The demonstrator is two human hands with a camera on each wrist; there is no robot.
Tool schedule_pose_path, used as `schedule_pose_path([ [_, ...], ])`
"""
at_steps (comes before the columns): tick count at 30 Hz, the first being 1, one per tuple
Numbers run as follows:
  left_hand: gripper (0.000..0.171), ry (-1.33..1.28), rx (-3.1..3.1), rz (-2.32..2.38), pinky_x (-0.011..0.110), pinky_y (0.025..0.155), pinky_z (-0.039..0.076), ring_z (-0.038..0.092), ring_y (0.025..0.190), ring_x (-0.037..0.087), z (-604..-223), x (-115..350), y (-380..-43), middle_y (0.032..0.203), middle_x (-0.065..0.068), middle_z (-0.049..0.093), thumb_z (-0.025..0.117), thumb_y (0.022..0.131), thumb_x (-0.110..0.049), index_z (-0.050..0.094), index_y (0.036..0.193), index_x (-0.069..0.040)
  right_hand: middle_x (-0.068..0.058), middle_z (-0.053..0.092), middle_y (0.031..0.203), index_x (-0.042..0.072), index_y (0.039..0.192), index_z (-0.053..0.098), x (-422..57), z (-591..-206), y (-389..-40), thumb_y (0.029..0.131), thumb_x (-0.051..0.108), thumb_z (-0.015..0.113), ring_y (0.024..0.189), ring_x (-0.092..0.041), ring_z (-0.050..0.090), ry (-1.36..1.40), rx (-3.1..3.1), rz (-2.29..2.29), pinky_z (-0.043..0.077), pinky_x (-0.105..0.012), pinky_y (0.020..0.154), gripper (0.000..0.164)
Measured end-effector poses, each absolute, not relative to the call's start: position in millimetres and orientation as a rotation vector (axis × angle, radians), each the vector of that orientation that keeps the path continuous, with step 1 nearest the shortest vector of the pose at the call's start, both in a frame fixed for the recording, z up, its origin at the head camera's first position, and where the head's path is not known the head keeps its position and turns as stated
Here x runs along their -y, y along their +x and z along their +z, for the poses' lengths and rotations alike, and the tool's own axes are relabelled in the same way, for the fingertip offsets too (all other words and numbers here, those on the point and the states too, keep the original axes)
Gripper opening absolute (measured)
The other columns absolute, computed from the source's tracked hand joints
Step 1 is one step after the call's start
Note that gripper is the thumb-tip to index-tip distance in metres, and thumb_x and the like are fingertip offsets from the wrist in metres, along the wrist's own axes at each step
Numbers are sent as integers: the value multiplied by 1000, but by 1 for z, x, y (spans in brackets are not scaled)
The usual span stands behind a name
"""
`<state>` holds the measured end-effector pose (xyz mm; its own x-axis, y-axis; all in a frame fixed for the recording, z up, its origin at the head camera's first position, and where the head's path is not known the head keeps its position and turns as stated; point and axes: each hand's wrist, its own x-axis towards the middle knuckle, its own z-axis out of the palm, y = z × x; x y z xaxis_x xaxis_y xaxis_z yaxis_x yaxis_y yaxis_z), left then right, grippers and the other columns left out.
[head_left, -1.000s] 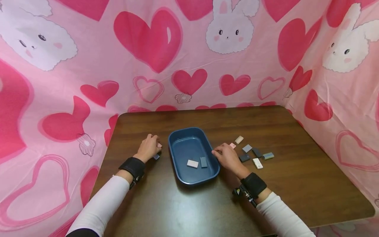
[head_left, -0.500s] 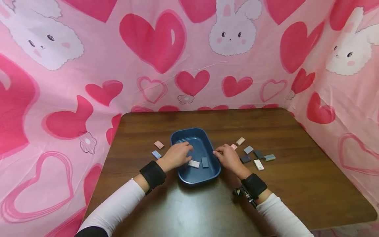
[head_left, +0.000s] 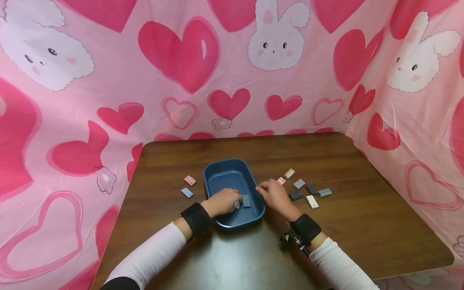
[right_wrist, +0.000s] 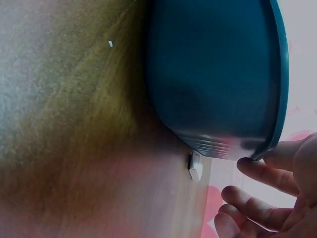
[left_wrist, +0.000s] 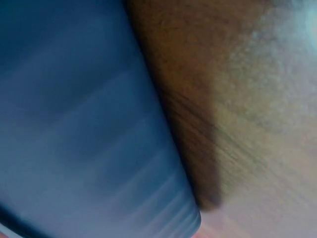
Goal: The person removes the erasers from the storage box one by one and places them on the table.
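A blue rectangular basin point(head_left: 233, 219) stands on the wooden table. My left hand point(head_left: 223, 201) reaches down into it, fingertips around a small white rectangular block point(head_left: 237, 204) that looks tilted up and is partly covered by the fingers. Beside that block a grey-blue block point(head_left: 246, 201) lies on the basin floor. On the basin's right side, my right hand point(head_left: 277, 196) pinches the rim between thumb and index finger, as the right wrist view shows; its other fingers point(right_wrist: 252, 206) curl loosely below. In the left wrist view the basin's outer wall point(left_wrist: 99, 124) hides the left fingers.
Left of the basin lie a pink block point(head_left: 189, 180) and a light blue block point(head_left: 187, 192). To the right several more are scattered, among them a white one point(head_left: 312, 201), a striped one point(head_left: 324, 192) and a beige one point(head_left: 289, 173). Heart-patterned cloth surrounds the table point(head_left: 362, 225).
My left hand has moved right from the pink block, over the basin's left side and down to the white block, which has tipped from lying flat. The right hand stays at the rim.
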<state>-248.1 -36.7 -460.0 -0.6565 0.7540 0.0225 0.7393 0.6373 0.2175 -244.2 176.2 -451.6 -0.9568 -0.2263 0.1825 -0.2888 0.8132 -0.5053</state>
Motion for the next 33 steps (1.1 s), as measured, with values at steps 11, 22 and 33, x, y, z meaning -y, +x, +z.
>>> schedule_pose_path([
  [11,32,1109,-2869,539,35,79,53,61,87,19,-427,64,-254,103,6,68,74,85,-18,70,116,-9,-10,69,85,5,94,76,-177,-454,-237,90,19,68,81,-24,62,393,2856,862,49,-38,72,17],
  [22,37,348,-3123,690,48,85,51,62,95,33,-433,171,-286,107,20,67,71,87,-16,67,119,0,-8,69,84,6,95,76,-174,-453,-245,91,21,66,79,-21,58,437,2866,874,46,-34,68,19],
  [33,29,261,-3150,565,50,75,51,65,86,35,-472,200,-285,100,21,72,74,82,-12,70,107,2,-8,70,84,6,95,77,-179,-453,-243,91,22,66,78,-20,58,404,2868,893,45,-32,67,20],
])
